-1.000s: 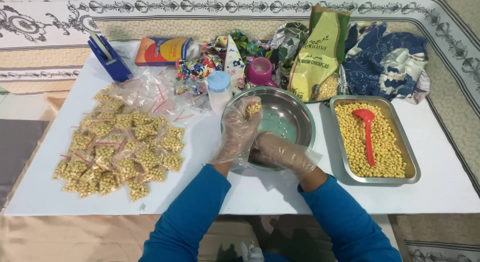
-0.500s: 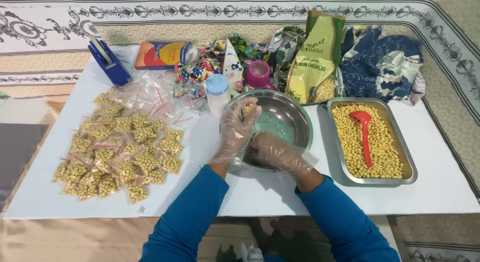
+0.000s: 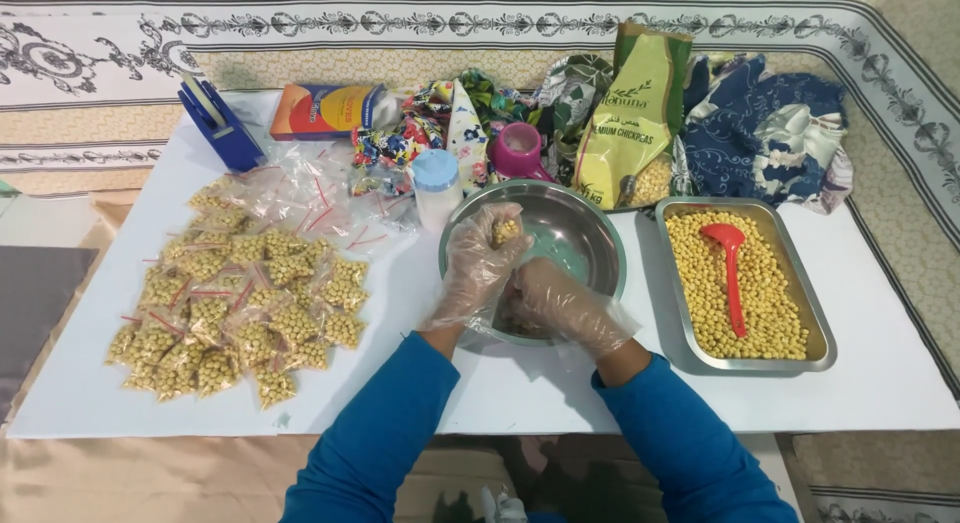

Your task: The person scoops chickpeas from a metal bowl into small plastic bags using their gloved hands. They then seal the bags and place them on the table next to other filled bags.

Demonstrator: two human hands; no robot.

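Gloved hands worked over a steel bowl on a white worktop.

At the left of the worktop [image 3: 620, 393], a heap of small filled bags [image 3: 235, 303] is laid out, with a blue tape dispenser [image 3: 218, 123] behind it. At centre, a small bag of chickpeas [image 3: 505, 230] is pinched in the grip of the left hand [image 3: 478, 265], held above the bowl [image 3: 590, 233]. The right hand [image 3: 562, 305] is curled shut just beside it at the bowl's near rim; what it grips cannot be told. To the right, a tray [image 3: 815, 328] of chickpeas is seen, a red scoop [image 3: 730, 268] lying in it.
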